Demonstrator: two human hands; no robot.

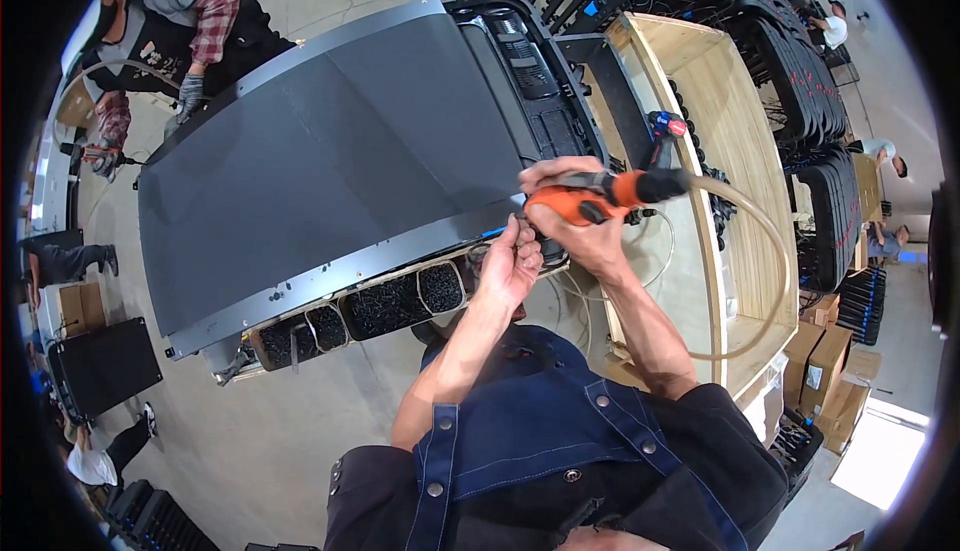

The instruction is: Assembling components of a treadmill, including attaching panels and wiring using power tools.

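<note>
1. At panel edge, right hand [580,226] grips orange air driver [590,198]; left hand [510,266] pinches near tip, small part unclear.
2. Driver could slip, nick fingers.
3. Hose [770,241] may snag on crate [740,141].

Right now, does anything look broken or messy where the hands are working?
Nothing looks broken or spilled. The right hand grips an orange power screwdriver at the dark panel's edge, the left hand beside it. Black screws sit inside their bins.

Dark blue denim apron with metal rivets over black short-sleeved shirt; forearms and hands bare.
</note>
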